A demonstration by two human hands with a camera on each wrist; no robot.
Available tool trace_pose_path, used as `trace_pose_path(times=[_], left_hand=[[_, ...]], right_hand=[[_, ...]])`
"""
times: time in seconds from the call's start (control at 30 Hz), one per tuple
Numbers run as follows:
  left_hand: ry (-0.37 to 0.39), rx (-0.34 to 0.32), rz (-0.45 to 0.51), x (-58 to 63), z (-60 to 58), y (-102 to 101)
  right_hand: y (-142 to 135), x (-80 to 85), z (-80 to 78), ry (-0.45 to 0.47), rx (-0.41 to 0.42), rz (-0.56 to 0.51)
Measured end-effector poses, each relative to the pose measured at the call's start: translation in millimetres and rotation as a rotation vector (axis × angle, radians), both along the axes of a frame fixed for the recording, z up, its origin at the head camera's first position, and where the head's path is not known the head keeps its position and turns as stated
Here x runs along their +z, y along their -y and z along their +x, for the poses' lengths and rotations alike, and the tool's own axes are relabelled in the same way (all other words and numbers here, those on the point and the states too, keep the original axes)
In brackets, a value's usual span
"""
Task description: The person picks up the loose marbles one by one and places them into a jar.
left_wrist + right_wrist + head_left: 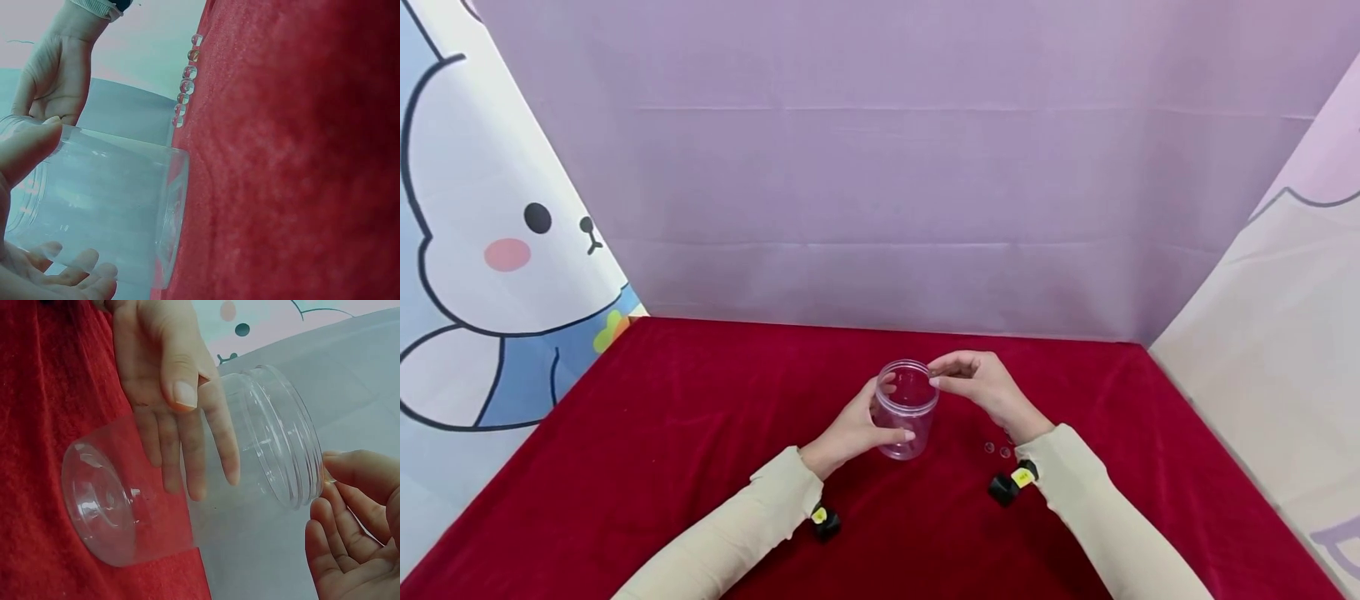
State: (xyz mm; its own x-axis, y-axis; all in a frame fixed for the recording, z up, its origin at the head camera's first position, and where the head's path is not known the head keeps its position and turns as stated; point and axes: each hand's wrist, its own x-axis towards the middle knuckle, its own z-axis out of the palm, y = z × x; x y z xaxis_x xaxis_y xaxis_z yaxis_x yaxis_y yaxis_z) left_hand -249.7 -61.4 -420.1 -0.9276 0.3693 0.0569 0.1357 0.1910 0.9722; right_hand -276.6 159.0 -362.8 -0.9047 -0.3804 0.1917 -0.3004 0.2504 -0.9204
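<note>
A clear plastic jar (pixel 906 412) with no lid is held in my left hand (pixel 853 429), thumb on the near side and fingers behind the wall. Its threaded mouth (pixel 284 437) faces up; I cannot tell whether the base touches the cloth. At the rim, my right hand (pixel 981 383) pinches a small clear marble (pixel 328 477), mostly hidden between thumb and fingertips. Several clear glass marbles (pixel 187 86) lie in a row on the cloth, two of them (pixel 989 447) showing beside the right wrist in the head view.
Red velvet cloth (pixel 700 400) covers the table. A lilac curtain (pixel 887 167) hangs behind it, with printed panels at the left (pixel 490 250) and right (pixel 1285 350). Black wrist cameras (pixel 1003 490) sit below both sleeves.
</note>
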Motion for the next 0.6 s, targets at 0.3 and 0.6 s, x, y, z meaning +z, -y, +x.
trace_pose_path(times=[0.3,0.6], left_hand=[[0.001,-0.016,-0.023,20.7,20.0,0.4],[0.009,-0.023,0.020,26.0,18.1,1.5]], right_hand=[[1.3,-12.0,2.1,-0.013,-0.002,-0.034],[2.9,-2.7,-0.3,-0.006,-0.004,-0.022]])
